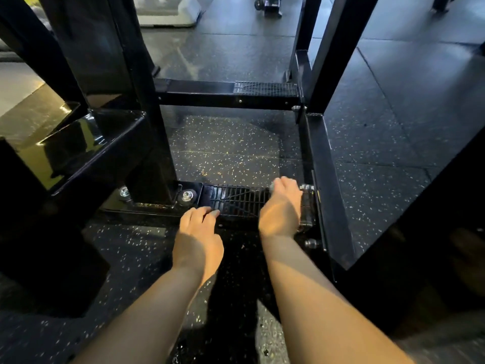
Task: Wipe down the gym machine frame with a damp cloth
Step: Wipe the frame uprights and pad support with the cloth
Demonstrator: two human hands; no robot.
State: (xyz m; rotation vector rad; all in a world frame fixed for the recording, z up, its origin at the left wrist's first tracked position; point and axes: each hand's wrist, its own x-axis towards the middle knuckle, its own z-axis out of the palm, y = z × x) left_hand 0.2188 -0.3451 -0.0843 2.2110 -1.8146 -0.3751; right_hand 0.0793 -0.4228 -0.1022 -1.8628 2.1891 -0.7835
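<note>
The black gym machine frame has a low front crossbar with a grid tread plate (236,202) right in front of me. My right hand (282,208) lies on the right end of that plate, fingers curled over its far edge. A small grey bit of cloth (273,185) shows at the fingertips, and the rest of it is hidden under the hand. My left hand (199,224) sits at the near edge of the crossbar. Its bent fingertips touch the bar and hold nothing.
A thick black upright (152,143) is bolted to a base plate with silver bolts (187,195) left of the tread. A side rail (320,153) runs back to a rear crossbar (210,94). Speckled rubber floor (228,153) lies inside the frame. Dark panels stand close at left and right.
</note>
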